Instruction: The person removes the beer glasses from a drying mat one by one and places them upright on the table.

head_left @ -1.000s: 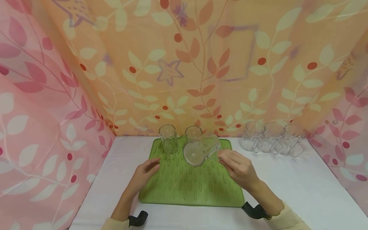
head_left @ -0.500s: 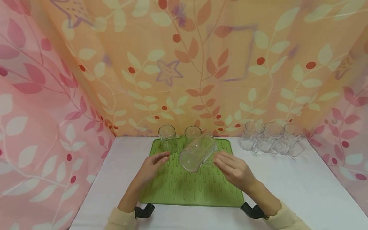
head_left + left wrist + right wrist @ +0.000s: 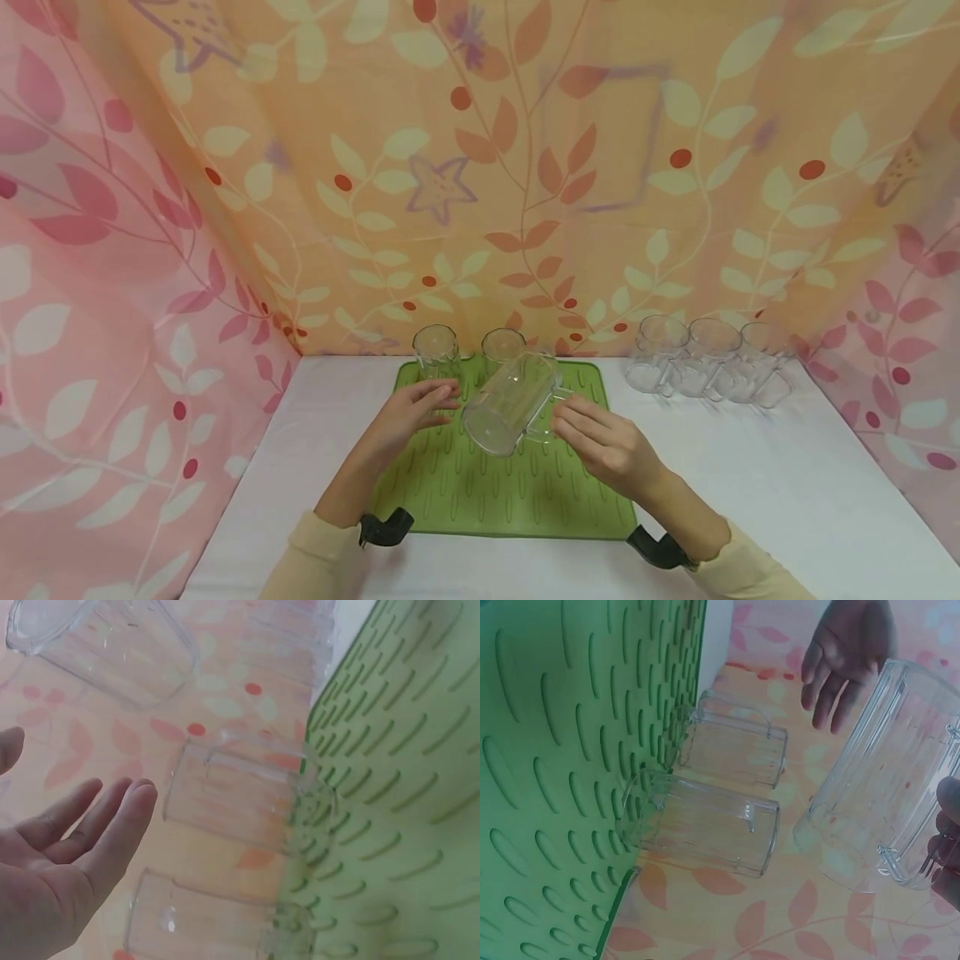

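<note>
My right hand (image 3: 611,446) grips the handle of a clear glass mug (image 3: 510,404), held tilted above the green mat, its base toward the lower left. The same glass mug (image 3: 877,780) fills the right side of the right wrist view, fingers curled round its handle. Just left of the mug's base is my left hand (image 3: 412,417), fingers extended and holding nothing; a small gap parts the two. In the left wrist view the left hand (image 3: 67,862) has its fingers spread. Two more glass mugs stand upright on the mat's back part, a left one (image 3: 435,346) and a right one (image 3: 502,343).
The green ridged mat (image 3: 525,500) lies on a white-covered table (image 3: 750,492). At the back right, several clear mugs (image 3: 712,358) stand close together in a row. A patterned curtain (image 3: 450,250) rises behind the table, with pink cloth at both sides.
The right hand has brought the tilted mug slightly left and toward me, turning its base further down-left. The left hand has moved right and up, closer to the mug.
</note>
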`<control>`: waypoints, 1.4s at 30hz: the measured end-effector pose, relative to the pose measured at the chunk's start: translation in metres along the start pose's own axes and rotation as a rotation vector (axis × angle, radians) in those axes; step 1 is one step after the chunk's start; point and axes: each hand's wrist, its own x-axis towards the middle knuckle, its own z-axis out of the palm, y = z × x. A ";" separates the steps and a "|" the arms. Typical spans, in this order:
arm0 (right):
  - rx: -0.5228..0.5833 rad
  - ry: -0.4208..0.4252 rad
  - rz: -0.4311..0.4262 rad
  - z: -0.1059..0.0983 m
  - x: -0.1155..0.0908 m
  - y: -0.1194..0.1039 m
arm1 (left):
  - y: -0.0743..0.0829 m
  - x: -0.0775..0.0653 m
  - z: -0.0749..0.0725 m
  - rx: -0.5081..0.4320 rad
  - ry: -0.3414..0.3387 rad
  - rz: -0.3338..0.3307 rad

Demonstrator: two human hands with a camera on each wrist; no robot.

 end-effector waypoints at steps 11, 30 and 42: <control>-0.004 0.012 -0.043 0.002 0.002 -0.001 | 0.016 0.011 0.006 -0.073 -0.096 -0.025; -0.026 -0.003 -0.075 0.004 0.007 -0.006 | 0.017 0.037 0.023 -0.244 -0.239 -0.188; -0.037 -0.020 -0.077 0.006 0.001 -0.007 | 0.017 0.042 0.028 -0.309 -0.292 -0.246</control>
